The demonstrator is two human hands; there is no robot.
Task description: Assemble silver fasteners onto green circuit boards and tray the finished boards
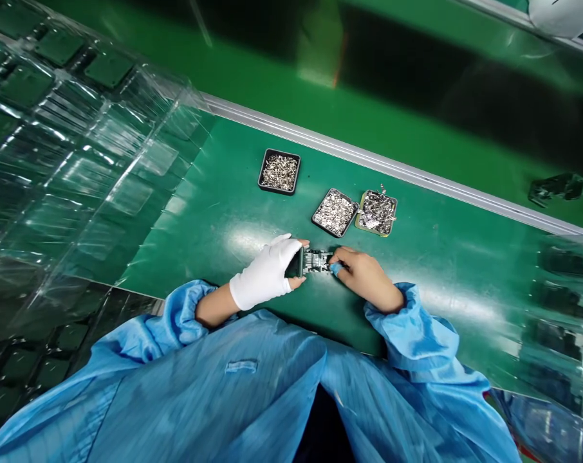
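Note:
My left hand (267,273), in a white glove with bare fingertips, grips a small dark device with a grey-silver inner part (316,260) near the front of the green table. On its right side, my right hand (361,273) has its fingers pinched together at the device's edge. A blue cover wraps one of its fingertips. Whatever lies between those fingers is too small to make out. Beyond the hands stand a black tray of small metal parts (278,172), a second black tray of silvery parts (336,212) and a yellowish tray of metal pieces (377,213).
Stacked clear plastic trays (103,128) holding dark green parts rise at the left. More clear trays (562,308) stand at the right edge. A metal rail (369,165) borders the table's far side, with a dark part (556,188) beyond it.

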